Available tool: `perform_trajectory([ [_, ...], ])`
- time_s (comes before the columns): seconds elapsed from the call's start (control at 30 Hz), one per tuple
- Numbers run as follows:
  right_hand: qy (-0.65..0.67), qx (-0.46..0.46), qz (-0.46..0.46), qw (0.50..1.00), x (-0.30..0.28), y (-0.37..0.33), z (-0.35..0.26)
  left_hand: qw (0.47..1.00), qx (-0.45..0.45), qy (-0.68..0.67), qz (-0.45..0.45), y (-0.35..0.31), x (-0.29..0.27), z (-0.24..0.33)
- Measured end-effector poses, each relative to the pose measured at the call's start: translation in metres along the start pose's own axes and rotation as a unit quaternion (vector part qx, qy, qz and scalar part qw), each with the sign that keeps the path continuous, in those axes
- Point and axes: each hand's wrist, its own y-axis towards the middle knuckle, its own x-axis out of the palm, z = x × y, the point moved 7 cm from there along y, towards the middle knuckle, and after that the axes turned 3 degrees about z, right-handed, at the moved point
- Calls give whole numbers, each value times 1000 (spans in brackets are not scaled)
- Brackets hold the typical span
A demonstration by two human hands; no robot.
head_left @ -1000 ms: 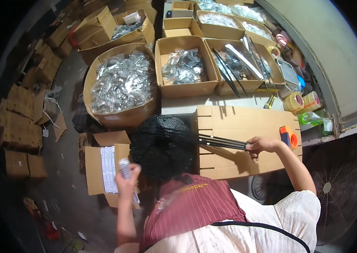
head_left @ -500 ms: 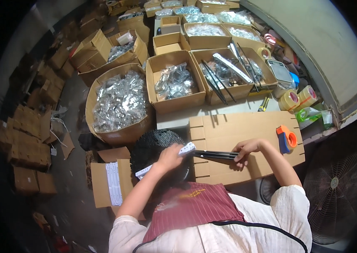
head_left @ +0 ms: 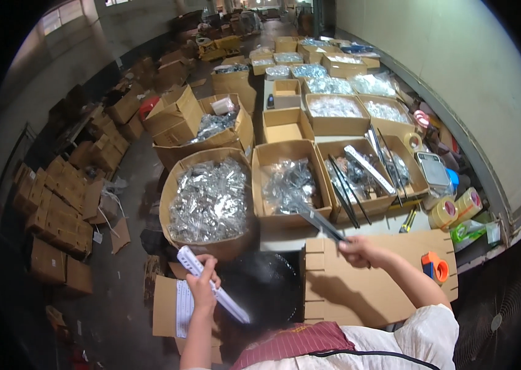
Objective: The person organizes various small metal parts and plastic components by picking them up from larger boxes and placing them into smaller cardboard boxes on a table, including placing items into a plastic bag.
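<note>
My left hand (head_left: 202,285) is closed around a long white strip with holes (head_left: 232,307), tilted beside a black round item (head_left: 266,280) with a studded-looking rim. In my right hand (head_left: 362,251) is a bundle of thin dark rods (head_left: 319,221), smeared by motion, pointing up and left toward a carton of bagged parts (head_left: 282,151). That hand hovers over a flat cardboard sheet (head_left: 383,277) with slits along its left edge. More white strips (head_left: 183,308) stand in a small open carton (head_left: 165,302) near my left forearm.
An orange tape dispenser (head_left: 438,269) lies on the cardboard. Beyond it are a yellow utility knife (head_left: 407,221), tape rolls (head_left: 442,213) and a scale (head_left: 433,169). A carton of bagged metal parts (head_left: 211,200) stands left; a fan (head_left: 497,320) is lower right.
The view has tilted up. My left hand has moved left with the white strip, which now slants the other way. My right hand has swung the dark rods upward, away from the strip.
</note>
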Motion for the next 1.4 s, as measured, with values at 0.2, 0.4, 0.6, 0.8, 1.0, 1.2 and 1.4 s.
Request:
perform_trajectory([
  [0.2, 17, -107, 140, 984, -29, 117, -121, 998, -46, -45, 20, 6, -18, -15],
  [0.4, 2, -101, 149, 984, -2, 143, -84, 984, -110, -120, 77, 14, -40, -32],
  [0.6, 147, -27, 62, 987, 22, 135, -38, 944, -226, -235, 51, 67, -34, -42],
  [0.8, 183, -86, 137, 970, -12, 134, -38, 941, -272, -193, -52, 138, 101, -36],
  [1.0, 168, -134, 189, 958, -33, 119, -37, 941, -248, -145, -176, 204, 249, -57],
  [1.2, 53, -198, 236, 950, -22, 89, -27, 947, 2, 293, -132, 258, 233, -107],
  [1.4, 2, -359, 371, 856, -38, 15, 13, 957, 158, 124, -208, 136, 167, -98],
])
